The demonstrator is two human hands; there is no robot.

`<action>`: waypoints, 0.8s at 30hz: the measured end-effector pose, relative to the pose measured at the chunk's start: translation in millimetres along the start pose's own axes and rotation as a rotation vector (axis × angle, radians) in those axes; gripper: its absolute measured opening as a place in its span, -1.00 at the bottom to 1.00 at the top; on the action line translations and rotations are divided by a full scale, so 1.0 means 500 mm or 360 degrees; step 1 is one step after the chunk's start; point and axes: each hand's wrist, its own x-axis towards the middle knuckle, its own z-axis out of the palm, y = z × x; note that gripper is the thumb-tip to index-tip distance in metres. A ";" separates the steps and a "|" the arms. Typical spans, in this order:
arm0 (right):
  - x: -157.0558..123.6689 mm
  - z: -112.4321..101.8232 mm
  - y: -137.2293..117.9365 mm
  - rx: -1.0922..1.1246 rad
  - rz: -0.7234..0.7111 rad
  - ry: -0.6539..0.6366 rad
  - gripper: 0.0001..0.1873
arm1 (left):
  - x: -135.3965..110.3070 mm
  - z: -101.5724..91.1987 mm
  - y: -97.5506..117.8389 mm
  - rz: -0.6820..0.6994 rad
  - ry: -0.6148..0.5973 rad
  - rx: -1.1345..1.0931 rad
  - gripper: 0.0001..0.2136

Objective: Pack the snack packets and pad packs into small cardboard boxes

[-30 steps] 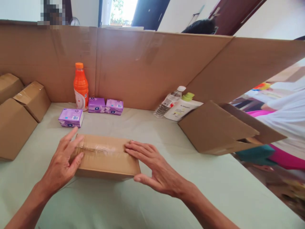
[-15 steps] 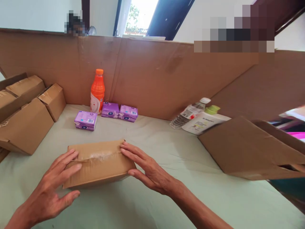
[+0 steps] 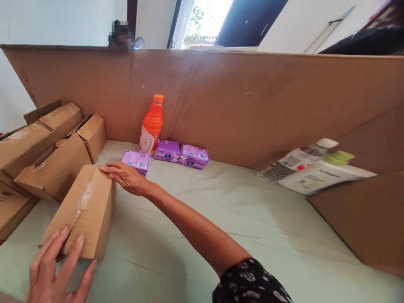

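A taped cardboard box (image 3: 94, 202) lies slantwise on the light green cloth at the left, steadied between my two hands. My left hand (image 3: 59, 269) is at its near end, fingers spread over the top edge and thumb by the near corner. At the far end, my right hand (image 3: 128, 179) rests its fingertips on the top corner; its palm side is partly hidden. Just behind that hand sits a purple packet (image 3: 136, 159), partly covered by it. Clear tape runs along the box's top seam.
Several cardboard boxes (image 3: 59, 164) are stacked at the left. Behind stand an orange bottle (image 3: 152, 124) and two purple packets (image 3: 194, 155) against a cardboard wall (image 3: 240, 105). On the right, a clear bottle (image 3: 293, 162) and a white bottle (image 3: 328, 176) lean beside a larger box (image 3: 360, 214).
The taped box has shifted left and turned, its right end now pointing away from me. Both hands have moved with it. The camera view has swung, so the background sits farther right.
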 end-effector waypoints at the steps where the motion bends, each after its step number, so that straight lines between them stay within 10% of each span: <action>1: 0.022 0.000 0.004 -0.0061 0.0020 0.0016 -0.53 | 0.014 0.016 0.010 -0.0031 0.0030 0.0028 -0.34; 15: 0.146 0.000 0.094 -0.0335 0.0629 0.0531 -0.53 | 0.245 0.247 -0.088 -0.0016 -0.0029 -0.0034 -0.68; 24: 0.209 0.001 0.166 -0.0254 0.0590 0.0440 -0.45 | 0.382 0.393 -0.150 -0.0151 -0.0164 -0.0079 -0.62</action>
